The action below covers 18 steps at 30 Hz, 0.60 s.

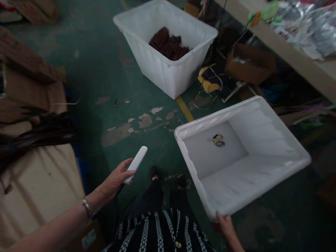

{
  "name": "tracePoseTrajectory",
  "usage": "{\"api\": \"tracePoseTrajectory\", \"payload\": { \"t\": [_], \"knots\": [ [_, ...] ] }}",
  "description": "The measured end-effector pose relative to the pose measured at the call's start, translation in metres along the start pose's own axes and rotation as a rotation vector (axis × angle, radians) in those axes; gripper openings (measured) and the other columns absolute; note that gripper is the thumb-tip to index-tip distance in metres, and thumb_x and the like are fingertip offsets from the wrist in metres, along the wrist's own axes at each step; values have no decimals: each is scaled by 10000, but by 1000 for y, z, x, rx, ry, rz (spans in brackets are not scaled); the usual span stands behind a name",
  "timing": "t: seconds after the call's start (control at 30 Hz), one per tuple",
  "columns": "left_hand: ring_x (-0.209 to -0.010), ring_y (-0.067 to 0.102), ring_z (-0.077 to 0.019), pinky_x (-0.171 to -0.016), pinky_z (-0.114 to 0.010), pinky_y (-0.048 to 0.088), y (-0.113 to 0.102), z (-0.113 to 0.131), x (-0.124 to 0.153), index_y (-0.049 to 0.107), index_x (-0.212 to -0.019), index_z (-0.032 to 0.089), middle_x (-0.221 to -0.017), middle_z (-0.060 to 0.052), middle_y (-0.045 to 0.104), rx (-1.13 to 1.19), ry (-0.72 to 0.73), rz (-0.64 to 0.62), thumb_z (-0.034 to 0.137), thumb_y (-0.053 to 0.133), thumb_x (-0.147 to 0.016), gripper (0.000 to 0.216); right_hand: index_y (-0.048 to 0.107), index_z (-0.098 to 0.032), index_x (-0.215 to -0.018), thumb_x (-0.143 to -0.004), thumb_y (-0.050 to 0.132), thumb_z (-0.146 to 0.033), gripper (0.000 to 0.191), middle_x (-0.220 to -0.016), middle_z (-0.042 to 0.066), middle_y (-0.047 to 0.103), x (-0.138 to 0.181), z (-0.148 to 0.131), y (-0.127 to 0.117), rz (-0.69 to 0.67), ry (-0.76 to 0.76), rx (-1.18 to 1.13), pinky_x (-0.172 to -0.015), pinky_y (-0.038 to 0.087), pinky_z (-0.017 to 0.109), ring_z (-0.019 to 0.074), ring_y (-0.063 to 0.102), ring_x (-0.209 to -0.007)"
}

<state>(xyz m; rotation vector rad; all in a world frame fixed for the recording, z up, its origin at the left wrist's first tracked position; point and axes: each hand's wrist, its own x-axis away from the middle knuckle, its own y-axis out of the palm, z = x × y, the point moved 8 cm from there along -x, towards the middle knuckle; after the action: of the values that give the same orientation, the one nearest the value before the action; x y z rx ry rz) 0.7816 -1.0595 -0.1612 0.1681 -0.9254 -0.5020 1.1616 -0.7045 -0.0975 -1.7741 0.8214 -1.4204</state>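
My left hand (pixel 119 178) is closed around a slim white bar (pixel 138 159) with rounded ends, whose exact kind I cannot make out. It is held out over the floor, tilted up to the right. At the lower right, my right hand (pixel 227 227) grips the near corner of a large white plastic bin (pixel 252 201), thumb over the rim and the other fingers mostly hidden beneath. On the floor of this bin lies a pair of scissors (pixel 218 140) with dark and yellow handles.
Another white bin (pixel 162 75) holds dark red-brown pieces (pixel 169 45). Cardboard boxes (pixel 28 87) and dark strips (pixel 39 131) line the left. A workbench (pixel 294 52) with plastic bags (pixel 315 26) runs along the right, an open carton (pixel 249 66) below it. A metal-framed stool (pixel 207 87) stands between.
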Motion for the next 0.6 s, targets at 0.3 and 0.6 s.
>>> {"api": "tracePoseTrajectory", "payload": {
  "t": [0.3,0.6],
  "knots": [
    [-709,558,-119,-540,-188,515,-60,2,20,419,-1256,237,-971,-33,527,59,66,182,291,688,-721,602,595,-199,-1141,-767,488,-477,478,-1062,68,658,16,-181,31,-260,-626,67,-962,443,349,217,590,-1010],
    [-657,592,-123,-565,-222,556,-80,-49,59,462,-1255,270,-912,-34,596,181,0,322,318,717,-708,606,438,-113,-1309,-831,418,-522,629,-1362,195,433,-87,-178,-159,544,-1012,790,-1016,340,525,354,344,-1285]
  ]
}}
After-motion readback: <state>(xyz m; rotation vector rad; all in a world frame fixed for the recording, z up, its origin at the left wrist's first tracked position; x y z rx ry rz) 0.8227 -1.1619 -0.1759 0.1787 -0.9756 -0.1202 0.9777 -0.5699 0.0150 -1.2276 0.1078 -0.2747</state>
